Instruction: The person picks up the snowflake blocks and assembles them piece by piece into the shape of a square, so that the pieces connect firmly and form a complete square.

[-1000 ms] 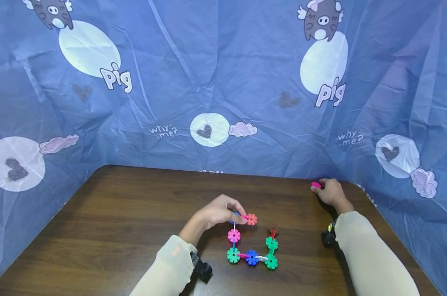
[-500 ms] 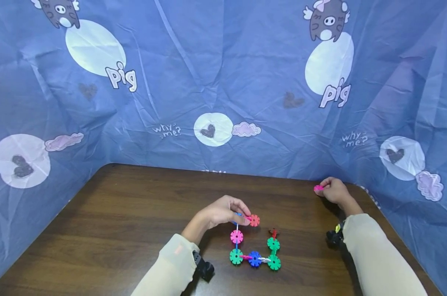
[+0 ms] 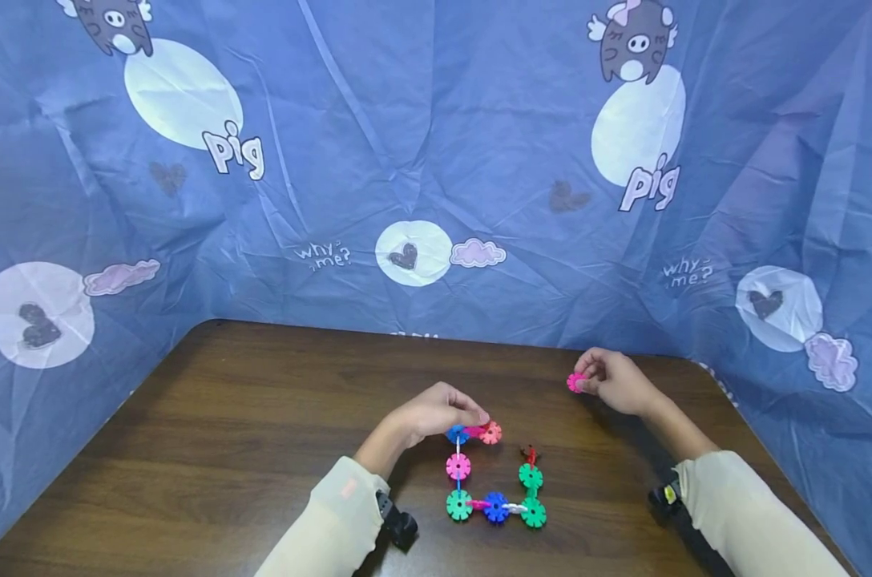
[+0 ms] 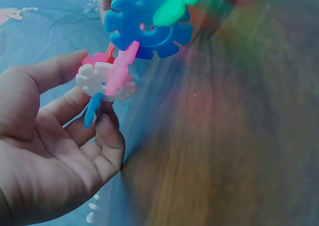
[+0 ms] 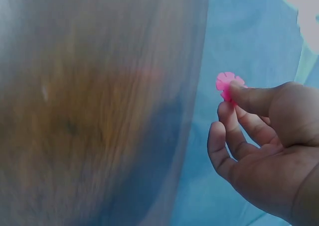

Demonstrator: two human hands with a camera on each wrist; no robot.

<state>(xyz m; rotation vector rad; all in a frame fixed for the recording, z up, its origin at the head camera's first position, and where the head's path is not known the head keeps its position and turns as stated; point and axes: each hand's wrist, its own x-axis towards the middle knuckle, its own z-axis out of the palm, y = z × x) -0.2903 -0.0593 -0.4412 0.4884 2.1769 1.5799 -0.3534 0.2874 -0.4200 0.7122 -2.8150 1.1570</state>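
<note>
A chain of interlocking notched plastic discs lies on the table in a U shape, with green discs (image 3: 459, 505) and a blue disc (image 3: 495, 508) along its near side. My left hand (image 3: 430, 415) grips the chain's far-left end, by a coral disc (image 3: 490, 433). In the left wrist view, a white disc (image 4: 94, 80) and a pink disc (image 4: 122, 69) show by the fingertips, with a larger blue disc (image 4: 148, 24) beyond. Off to the right, my right hand (image 3: 616, 385) pinches a loose pink disc (image 5: 229, 84) between thumb and forefinger, above the table.
The brown wooden table (image 3: 263, 449) spreads around the chain. A blue printed cloth (image 3: 421, 160) hangs along the table's back and sides. A red disc (image 3: 530, 453) tops the chain's right arm.
My right hand has moved left and nearer from the table's back right with the pink disc. My left hand stays at the chain's far-left end, its fingers shifting slightly toward the coral disc.
</note>
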